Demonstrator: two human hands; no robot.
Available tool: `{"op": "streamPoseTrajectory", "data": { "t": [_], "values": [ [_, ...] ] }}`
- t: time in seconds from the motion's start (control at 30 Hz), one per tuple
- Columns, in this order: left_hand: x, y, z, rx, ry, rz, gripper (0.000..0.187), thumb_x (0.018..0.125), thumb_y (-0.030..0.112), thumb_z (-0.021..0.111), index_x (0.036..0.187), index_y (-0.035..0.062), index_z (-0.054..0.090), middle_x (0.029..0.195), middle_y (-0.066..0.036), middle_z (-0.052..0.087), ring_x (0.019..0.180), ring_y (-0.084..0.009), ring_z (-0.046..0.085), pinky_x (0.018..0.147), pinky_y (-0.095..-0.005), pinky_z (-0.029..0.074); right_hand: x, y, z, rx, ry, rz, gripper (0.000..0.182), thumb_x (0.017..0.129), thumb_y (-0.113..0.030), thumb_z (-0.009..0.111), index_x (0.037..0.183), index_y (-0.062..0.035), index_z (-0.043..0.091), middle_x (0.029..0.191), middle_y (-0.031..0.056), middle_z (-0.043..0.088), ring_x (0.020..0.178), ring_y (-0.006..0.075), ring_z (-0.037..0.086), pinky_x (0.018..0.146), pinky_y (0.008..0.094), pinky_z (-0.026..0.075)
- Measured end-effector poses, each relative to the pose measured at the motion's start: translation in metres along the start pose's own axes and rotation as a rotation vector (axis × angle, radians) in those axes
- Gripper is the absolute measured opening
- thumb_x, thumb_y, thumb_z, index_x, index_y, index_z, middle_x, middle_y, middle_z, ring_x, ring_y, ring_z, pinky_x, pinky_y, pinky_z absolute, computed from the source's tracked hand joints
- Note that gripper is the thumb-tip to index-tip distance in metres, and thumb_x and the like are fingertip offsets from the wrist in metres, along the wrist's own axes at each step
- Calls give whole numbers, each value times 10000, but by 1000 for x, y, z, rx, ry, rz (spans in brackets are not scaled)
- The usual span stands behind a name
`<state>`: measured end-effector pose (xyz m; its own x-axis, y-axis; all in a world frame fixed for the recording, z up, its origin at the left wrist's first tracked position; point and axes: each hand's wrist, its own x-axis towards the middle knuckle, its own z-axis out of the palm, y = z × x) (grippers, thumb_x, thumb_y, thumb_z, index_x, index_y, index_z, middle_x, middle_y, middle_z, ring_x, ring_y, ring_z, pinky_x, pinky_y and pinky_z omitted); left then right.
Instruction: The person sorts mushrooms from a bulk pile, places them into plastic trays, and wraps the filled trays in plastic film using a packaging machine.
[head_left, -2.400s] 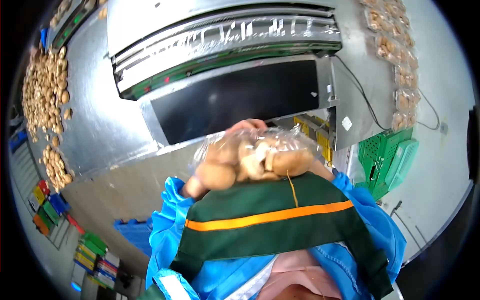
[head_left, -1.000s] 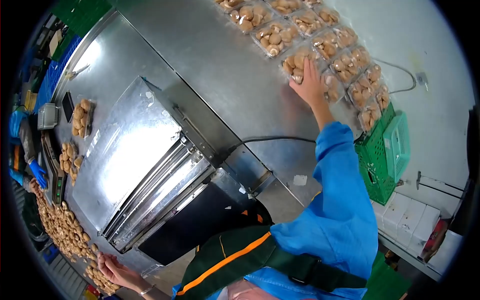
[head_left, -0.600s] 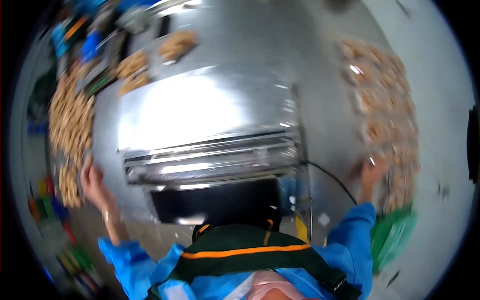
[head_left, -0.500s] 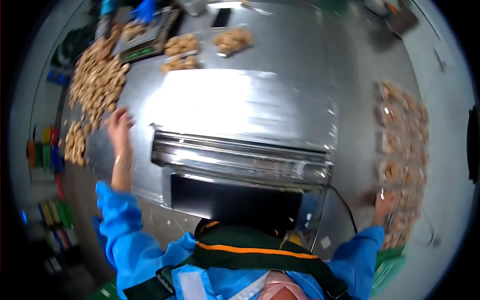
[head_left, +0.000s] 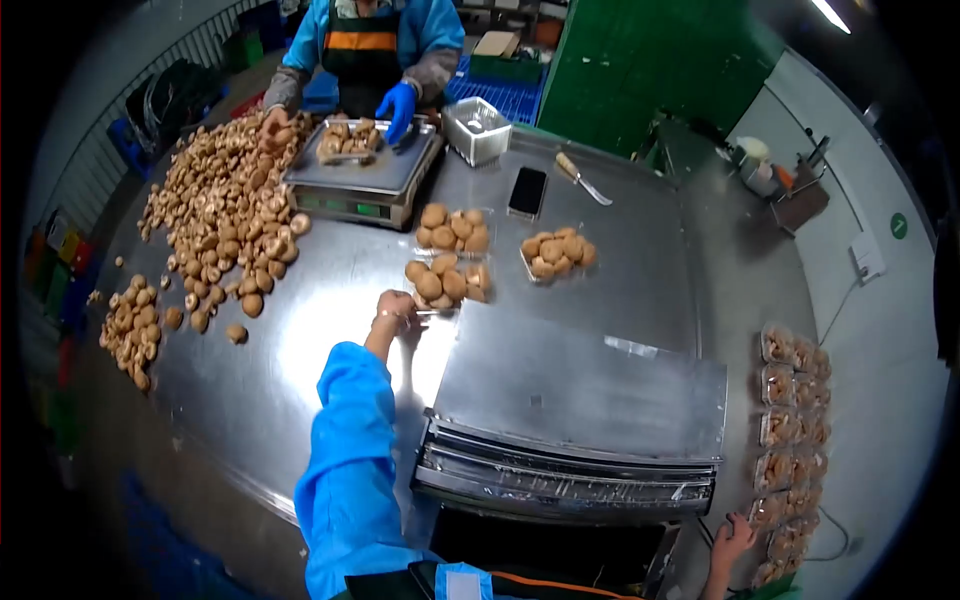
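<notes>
My left hand [head_left: 397, 308] is at the near left corner of a clear tray of mushrooms [head_left: 440, 284], its fingers closed on the rim. Just beyond stands a second tray of mushrooms [head_left: 455, 230], and a third tray [head_left: 558, 254] is off to the right. My right hand [head_left: 734, 540] is low on the right, empty, with its fingers apart. It is beside the rows of film-wrapped mushroom trays [head_left: 776, 430]. Between my hands sits the metal wrapping machine [head_left: 580, 385] with its flat plate and rollers.
Loose mushrooms [head_left: 225, 220] are heaped at the left. Across the table, a co-worker's blue-gloved hand [head_left: 398, 110] is at a scale [head_left: 365, 195] bearing a tray of mushrooms. Stacked empty trays [head_left: 476, 130], a phone [head_left: 527, 192] and a knife [head_left: 583, 180] lie toward the back.
My left hand has moved from near the loose mushrooms over to the nearest filled tray and taken its corner. My right hand has come away from the wrapped trays. The view has tilted up.
</notes>
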<state>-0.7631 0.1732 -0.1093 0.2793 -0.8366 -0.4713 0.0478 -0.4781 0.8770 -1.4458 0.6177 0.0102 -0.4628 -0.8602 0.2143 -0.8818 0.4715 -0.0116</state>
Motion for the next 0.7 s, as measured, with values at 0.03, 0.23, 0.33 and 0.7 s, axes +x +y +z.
{"op": "streamPoseTrajectory", "data": {
  "t": [0.03,0.23,0.33,0.7],
  "values": [
    [-7,2,5,-59,71,60,134,707,-1,504,577,13,532,570,-69,518,482,-177,520,432,-311,440,0,-11,-6,17,-41,86,278,771,-131,574,1046,-102,601,1073,75,584,1076,241,501,1054,477,168],
    [40,-15,-21,75,217,181,156,782,32,582,908,-55,613,787,-154,620,696,-254,625,547,-355,551,21,-76,-49,45,14,-129,183,793,-104,558,967,-99,614,998,63,594,1022,242,523,1035,494,192],
    [-26,73,-29,-208,132,200,198,801,-5,555,981,-86,533,862,-157,576,742,-295,626,603,-399,594,40,-102,-63,178,88,-200,184,801,-99,558,975,-80,615,1002,78,604,998,251,534,1019,454,249],
    [-211,137,62,-32,-137,189,220,785,-7,605,996,-19,545,871,-130,599,711,-282,647,609,-383,588,127,-384,-129,838,107,-1038,664,725,-221,666,1329,-125,410,1430,124,270,1287,308,304,1053,409,252]
  ]
}}
